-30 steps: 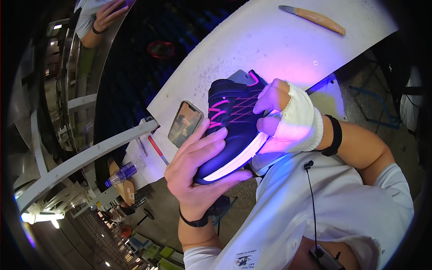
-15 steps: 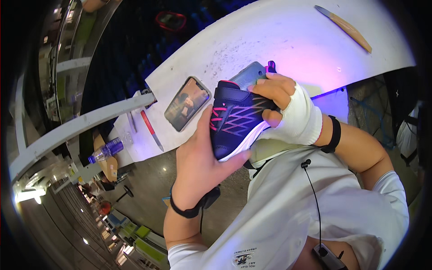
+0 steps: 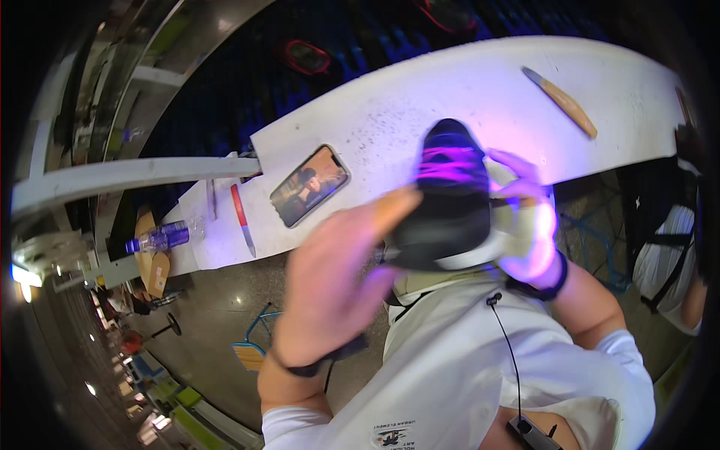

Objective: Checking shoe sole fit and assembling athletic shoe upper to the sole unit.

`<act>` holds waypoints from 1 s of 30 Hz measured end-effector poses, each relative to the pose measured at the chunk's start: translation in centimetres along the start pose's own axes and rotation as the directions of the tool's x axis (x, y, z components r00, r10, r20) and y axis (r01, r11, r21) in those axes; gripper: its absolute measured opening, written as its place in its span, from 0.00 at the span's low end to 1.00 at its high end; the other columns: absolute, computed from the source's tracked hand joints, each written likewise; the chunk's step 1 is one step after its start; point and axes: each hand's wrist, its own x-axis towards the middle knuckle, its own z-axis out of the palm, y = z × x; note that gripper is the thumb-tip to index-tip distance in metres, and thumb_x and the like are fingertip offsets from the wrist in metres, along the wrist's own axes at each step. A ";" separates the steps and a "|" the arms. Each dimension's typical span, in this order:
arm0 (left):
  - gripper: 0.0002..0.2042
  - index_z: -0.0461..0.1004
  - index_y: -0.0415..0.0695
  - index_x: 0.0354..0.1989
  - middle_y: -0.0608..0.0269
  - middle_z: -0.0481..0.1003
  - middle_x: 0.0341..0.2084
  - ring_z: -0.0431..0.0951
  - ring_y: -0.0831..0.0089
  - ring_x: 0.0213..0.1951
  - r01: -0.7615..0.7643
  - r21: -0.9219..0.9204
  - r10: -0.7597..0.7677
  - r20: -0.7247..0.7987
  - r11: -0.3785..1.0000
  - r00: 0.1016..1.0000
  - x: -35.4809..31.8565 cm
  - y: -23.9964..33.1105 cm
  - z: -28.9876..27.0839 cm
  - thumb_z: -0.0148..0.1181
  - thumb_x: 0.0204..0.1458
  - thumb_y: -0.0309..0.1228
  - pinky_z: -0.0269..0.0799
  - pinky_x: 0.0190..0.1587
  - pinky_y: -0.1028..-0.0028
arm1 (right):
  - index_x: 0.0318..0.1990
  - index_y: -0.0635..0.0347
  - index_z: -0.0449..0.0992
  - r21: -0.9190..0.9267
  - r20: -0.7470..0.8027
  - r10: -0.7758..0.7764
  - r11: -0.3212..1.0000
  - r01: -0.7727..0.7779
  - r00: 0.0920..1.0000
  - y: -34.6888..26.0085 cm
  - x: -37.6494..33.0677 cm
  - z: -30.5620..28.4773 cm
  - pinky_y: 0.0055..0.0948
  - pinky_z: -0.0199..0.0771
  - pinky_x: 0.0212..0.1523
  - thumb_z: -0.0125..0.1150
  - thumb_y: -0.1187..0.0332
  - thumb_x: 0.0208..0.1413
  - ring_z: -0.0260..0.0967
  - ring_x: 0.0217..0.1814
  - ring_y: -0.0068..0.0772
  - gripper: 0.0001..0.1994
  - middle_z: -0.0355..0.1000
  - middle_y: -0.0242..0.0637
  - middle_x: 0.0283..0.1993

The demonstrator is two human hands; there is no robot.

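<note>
A black sneaker [image 3: 442,225] with pink laces and a white sole edge is held up before my chest, its broad toe end turned toward me. At its left side, my left hand [image 3: 330,270] is smeared by motion, with fingers and thumb bracketing the shoe's edge. My right hand [image 3: 529,225], in a white fingerless glove, grips the shoe from the right; some fingertips show past the upper, while the rest are hidden. Purple light falls on the laces and glove. The shoe's inside cannot be seen from here.
On the white table [image 3: 360,82] lie a phone [image 3: 310,185] with a lit screen, a red-handled knife [image 3: 242,217] and a wooden-handled knife [image 3: 561,103]. A plastic bottle [image 3: 161,237] is at the left. Beyond the table, red-rimmed dark shoes [image 3: 306,57] show. Another person [image 3: 667,262] is at far right.
The sneaker has turned from a side view to laces facing up and shifted right. My right hand has moved down along its side. The grey piece in its opening no longer shows.
</note>
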 end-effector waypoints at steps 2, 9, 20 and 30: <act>0.34 0.70 0.41 0.70 0.48 0.75 0.65 0.78 0.51 0.62 -0.335 0.054 0.339 -0.084 0.941 0.937 1.8 -0.6 4.8 0.66 0.49 0.19 0.73 0.65 0.56 | 0.64 0.55 0.67 0.003 -0.083 -0.182 0.983 0.183 0.980 -3.6 2.3 -2.8 0.62 0.59 0.76 0.90 0.55 0.40 0.73 0.67 0.59 0.45 0.75 0.50 0.63; 0.24 0.76 0.37 0.51 0.51 0.76 0.45 0.76 0.53 0.47 -0.279 -0.149 0.209 -0.366 0.949 0.907 1.1 -3.7 15.9 0.79 0.48 0.32 0.72 0.51 0.62 | 0.50 0.68 0.79 -0.030 0.232 -0.247 0.965 0.261 0.941 -7.6 5.0 -8.7 0.58 0.78 0.63 0.88 0.49 0.34 0.81 0.54 0.59 0.39 0.82 0.55 0.50; 0.21 0.71 0.40 0.43 0.50 0.71 0.43 0.71 0.56 0.44 -0.307 0.003 0.289 -0.347 0.952 0.892 5.8 0.2 17.7 0.78 0.45 0.22 0.70 0.47 0.61 | 0.53 0.70 0.80 0.425 -0.109 0.211 0.893 -0.146 0.971 -4.7 1.7 -10.5 0.38 0.79 0.64 0.84 0.64 0.48 0.81 0.58 0.40 0.27 0.81 0.49 0.56; 0.20 0.71 0.40 0.44 0.46 0.75 0.58 0.76 0.37 0.61 -0.241 0.285 0.230 0.072 0.928 0.970 9.8 -1.4 13.3 0.77 0.45 0.23 0.66 0.67 0.36 | 0.55 0.66 0.85 -0.239 -0.014 0.373 0.900 -0.365 0.928 -1.3 0.1 -12.4 0.37 0.73 0.68 0.81 0.59 0.45 0.78 0.63 0.43 0.29 0.81 0.47 0.60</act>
